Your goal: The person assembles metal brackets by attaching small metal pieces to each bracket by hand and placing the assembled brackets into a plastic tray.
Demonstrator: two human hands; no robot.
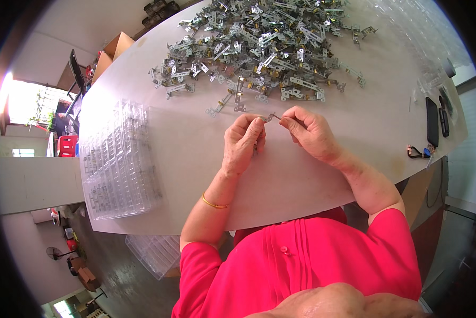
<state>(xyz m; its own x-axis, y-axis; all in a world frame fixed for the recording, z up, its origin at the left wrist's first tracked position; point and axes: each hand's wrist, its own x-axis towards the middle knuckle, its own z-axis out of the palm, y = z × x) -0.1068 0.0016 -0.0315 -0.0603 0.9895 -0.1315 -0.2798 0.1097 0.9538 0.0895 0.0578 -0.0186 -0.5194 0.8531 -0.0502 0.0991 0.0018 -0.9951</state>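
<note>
In front of my chest, my left hand (242, 143) is closed round a small metal bracket (270, 117), whose end sticks out past the thumb and forefinger. My right hand (314, 133) pinches a thin, dark, pin-like piece (277, 116) that reaches to that end; whether it is a separate part I cannot tell. Most of the bracket is hidden in my left fingers. Just beyond my hands lie loose brackets, among them an upright-lying one (239, 94) with a brass-coloured part. Behind them spreads a large heap of similar metal brackets (269, 47).
Stacked clear plastic trays (118, 164) stand at the table's left, seemingly with parts inside. More clear trays (415, 32) lie at the far right. A black oblong case (432, 122) and a dark cable (418, 152) rest near the right edge. Another clear tray (155, 253) sits below the table.
</note>
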